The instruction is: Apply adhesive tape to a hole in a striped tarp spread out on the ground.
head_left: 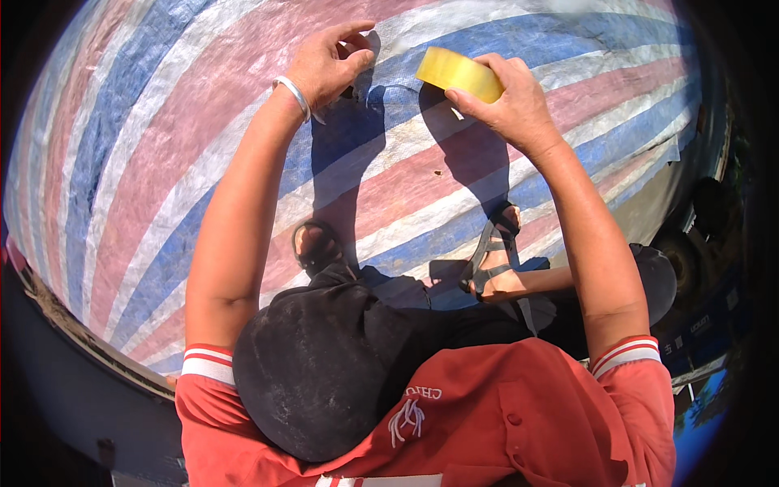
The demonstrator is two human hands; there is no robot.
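Surface: a woven plastic sheet (pixel 162 162) in red, white and blue stripes fills most of the view, wrinkled and bulging through the lens. Strong sun; hard shadows (pixel 337 154) of the arms cross it. A strip of tan ground (pixel 641 207) shows past its right edge. Dark ground (pixel 65 390) lies at lower left; a wheel (pixel 680 258) stands in shade at far right.

Person: seated or squatting, red shirt (pixel 519 406), black trousers (pixel 324 357), dark strapped sandals (pixel 489 253) on the feet.

Fingers: the right hand (pixel 519 101) grips a yellow tape roll (pixel 450 69), thumb on the near side and fingers over the far side. The roll is at upper centre, tilted, raised over the sheet, near the left hand but apart from it. The left hand (pixel 324 65), with a white band (pixel 294 97) at the wrist, has its fingers loosely curled; a small gap shows between index finger and thumb.

Hard to make out: the left hand's remaining fingers are hidden or shaded, so I cannot tell whether it pinches anything thin. Small dark and pale scraps below its palm are unclear. The lens rim cuts off the surroundings.
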